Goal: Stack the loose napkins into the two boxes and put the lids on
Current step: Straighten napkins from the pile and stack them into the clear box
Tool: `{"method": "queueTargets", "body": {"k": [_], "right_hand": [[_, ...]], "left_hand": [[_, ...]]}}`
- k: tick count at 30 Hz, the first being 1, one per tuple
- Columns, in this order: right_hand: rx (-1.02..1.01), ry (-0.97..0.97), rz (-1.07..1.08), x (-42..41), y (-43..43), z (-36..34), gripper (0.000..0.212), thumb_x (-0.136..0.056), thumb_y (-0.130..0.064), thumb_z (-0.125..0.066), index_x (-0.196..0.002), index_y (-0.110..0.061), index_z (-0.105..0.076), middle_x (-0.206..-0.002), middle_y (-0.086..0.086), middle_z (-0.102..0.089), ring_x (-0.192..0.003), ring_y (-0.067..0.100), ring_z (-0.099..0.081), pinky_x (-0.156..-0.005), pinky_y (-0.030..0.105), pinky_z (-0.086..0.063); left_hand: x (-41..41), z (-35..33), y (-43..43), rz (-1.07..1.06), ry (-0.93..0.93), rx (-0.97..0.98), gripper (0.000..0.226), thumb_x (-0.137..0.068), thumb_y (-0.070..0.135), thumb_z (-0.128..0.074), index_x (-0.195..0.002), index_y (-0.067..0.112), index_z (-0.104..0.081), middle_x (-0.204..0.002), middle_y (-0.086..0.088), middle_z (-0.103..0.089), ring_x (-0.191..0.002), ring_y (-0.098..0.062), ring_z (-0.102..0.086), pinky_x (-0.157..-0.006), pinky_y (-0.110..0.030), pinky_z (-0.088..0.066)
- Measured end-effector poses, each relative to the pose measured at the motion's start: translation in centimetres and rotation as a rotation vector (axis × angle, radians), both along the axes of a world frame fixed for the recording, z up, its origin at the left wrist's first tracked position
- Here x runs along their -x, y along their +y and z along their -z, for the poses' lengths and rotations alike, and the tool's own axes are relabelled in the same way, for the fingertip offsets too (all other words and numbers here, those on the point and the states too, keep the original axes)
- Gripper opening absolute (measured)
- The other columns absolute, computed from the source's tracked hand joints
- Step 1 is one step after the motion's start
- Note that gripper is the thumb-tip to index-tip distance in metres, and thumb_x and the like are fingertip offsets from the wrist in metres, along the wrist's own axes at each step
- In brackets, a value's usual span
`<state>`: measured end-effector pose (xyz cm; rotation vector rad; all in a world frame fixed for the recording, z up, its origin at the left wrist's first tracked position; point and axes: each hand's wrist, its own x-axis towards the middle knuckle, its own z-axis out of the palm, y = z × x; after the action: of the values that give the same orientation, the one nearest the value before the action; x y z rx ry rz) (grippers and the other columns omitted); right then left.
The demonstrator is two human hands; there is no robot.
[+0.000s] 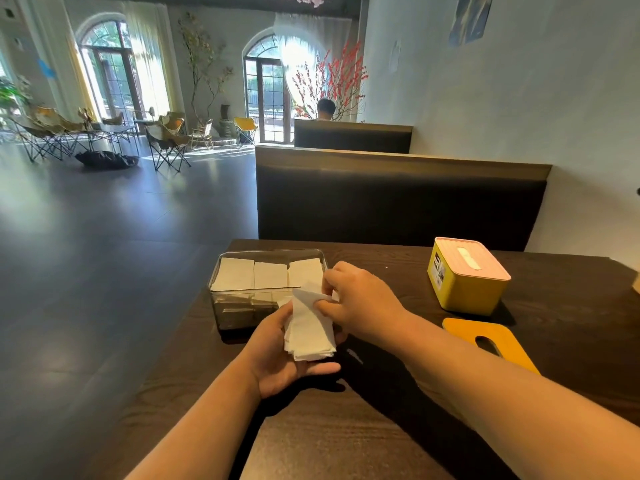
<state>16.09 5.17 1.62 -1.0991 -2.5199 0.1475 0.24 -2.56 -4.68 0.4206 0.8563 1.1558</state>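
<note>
Dark wood surface (311,427) carries everything. At its left stands the open-topped clear box (235,313), with three rows of folded napkins (270,275) inside. Well apart to the right sits the yellow box (464,289), a pink slotted lid (485,268) on it; a flat yellow lid (467,332) lies near its front. Just before the clear box, the left hand (280,362), palm up, cradles a napkin stack (310,337), thumb curled at its edge. The right hand (360,303) pinches the top napkin (310,296).
</note>
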Motion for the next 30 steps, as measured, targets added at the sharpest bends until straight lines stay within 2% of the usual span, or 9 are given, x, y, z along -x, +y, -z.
{"method": "queueTargets", "body": {"k": [3,7,11,13,17,21,23,26,30], "right_hand": [[-0.074,-0.039,-0.003,-0.2,0.0,0.1,0.019,-0.097,-0.049,-0.067,-0.102,-0.031,-0.063,-0.111,-0.011,-0.057,-0.096,0.009,-0.052,-0.088,0.030,-0.051],[-0.033,-0.025,-0.001,-0.4,-0.5,-0.3,0.020,-0.098,-0.051,-0.065,-0.100,-0.032,-0.061,-0.110,-0.011,-0.058,-0.097,0.009,-0.055,-0.086,0.030,-0.056],[0.315,0.147,-0.070,-1.3,-1.3,-1.2,0.017,-0.098,-0.043,-0.069,-0.096,-0.027,-0.063,-0.104,-0.011,-0.064,-0.088,0.014,-0.069,-0.074,0.028,-0.064],[0.496,0.231,-0.128,-1.7,-1.6,-1.6,0.014,-0.098,-0.040,-0.070,-0.099,-0.026,-0.066,-0.104,-0.008,-0.069,-0.086,0.013,-0.073,-0.071,0.027,-0.064],[0.608,0.315,-0.221,-2.2,-1.8,-2.1,0.015,-0.099,-0.036,-0.070,-0.095,-0.022,-0.068,-0.099,-0.007,-0.072,-0.088,0.013,-0.072,-0.074,0.026,-0.062],[0.769,0.501,-0.236,-2.6,-1.4,-2.3,0.019,-0.101,-0.029,-0.068,-0.099,-0.010,-0.067,-0.096,-0.004,-0.072,-0.071,0.005,-0.064,-0.060,0.015,-0.049],[0.848,0.549,-0.220,-2.9,-1.1,-2.6,0.020,-0.100,-0.029,-0.067,-0.097,-0.010,-0.067,-0.096,-0.001,-0.072,-0.068,0.006,-0.061,-0.058,0.016,-0.046],[0.803,0.457,-0.158,-2.5,-1.0,-2.1,0.022,-0.101,-0.032,-0.067,-0.098,-0.010,-0.068,-0.095,-0.006,-0.073,-0.076,0.003,-0.069,-0.062,0.015,-0.053],[0.644,0.420,0.049,-1.4,0.0,0.1,0.018,-0.100,-0.038,-0.068,-0.097,-0.020,-0.069,-0.095,-0.003,-0.074,-0.089,0.018,-0.074,-0.076,0.040,-0.066]], "left_hand": [[0.1,0.1,0.2,0.008,-0.006,-0.005,0.052,-0.108,0.053,-0.040,-0.141,0.020,-0.062,-0.133,-0.025,-0.069,-0.120,-0.043,-0.069,-0.096,-0.069,-0.054],[0.1,0.1,0.2,0.004,-0.010,-0.026,0.051,-0.107,0.052,-0.043,-0.141,0.020,-0.061,-0.133,-0.025,-0.068,-0.121,-0.044,-0.068,-0.097,-0.069,-0.053],[0.2,-0.1,-0.1,-0.003,-0.028,-0.059,0.054,-0.102,0.058,-0.047,-0.128,0.019,-0.076,-0.130,-0.025,-0.070,-0.124,-0.043,-0.066,-0.090,-0.065,-0.058],[0.1,-0.2,-0.2,-0.020,-0.031,-0.060,0.057,-0.102,0.062,-0.045,-0.119,0.020,-0.079,-0.124,-0.025,-0.072,-0.124,-0.044,-0.066,-0.094,-0.066,-0.057],[-0.2,-0.5,-0.3,-0.046,0.032,-0.085,0.053,-0.098,0.063,-0.051,-0.112,0.022,-0.082,-0.118,-0.022,-0.075,-0.120,-0.043,-0.068,-0.103,-0.069,-0.050],[-0.1,-0.7,-0.4,-0.032,0.056,-0.091,0.053,-0.096,0.060,-0.053,-0.112,0.018,-0.082,-0.129,-0.023,-0.070,-0.132,-0.043,-0.060,-0.111,-0.071,-0.042],[0.0,-0.7,-0.4,-0.028,0.036,-0.083,0.058,-0.094,0.063,-0.056,-0.118,0.016,-0.080,-0.127,-0.025,-0.070,-0.124,-0.042,-0.064,-0.113,-0.067,-0.042],[-0.1,-0.5,-0.3,-0.020,0.013,-0.090,0.058,-0.095,0.066,-0.057,-0.124,0.020,-0.076,-0.123,-0.023,-0.067,-0.117,-0.041,-0.061,-0.109,-0.067,-0.045],[-0.1,-0.4,-0.3,-0.005,-0.021,-0.060,0.061,-0.095,0.063,-0.057,-0.134,0.019,-0.071,-0.129,-0.021,-0.071,-0.118,-0.039,-0.068,-0.091,-0.065,-0.058]]}}
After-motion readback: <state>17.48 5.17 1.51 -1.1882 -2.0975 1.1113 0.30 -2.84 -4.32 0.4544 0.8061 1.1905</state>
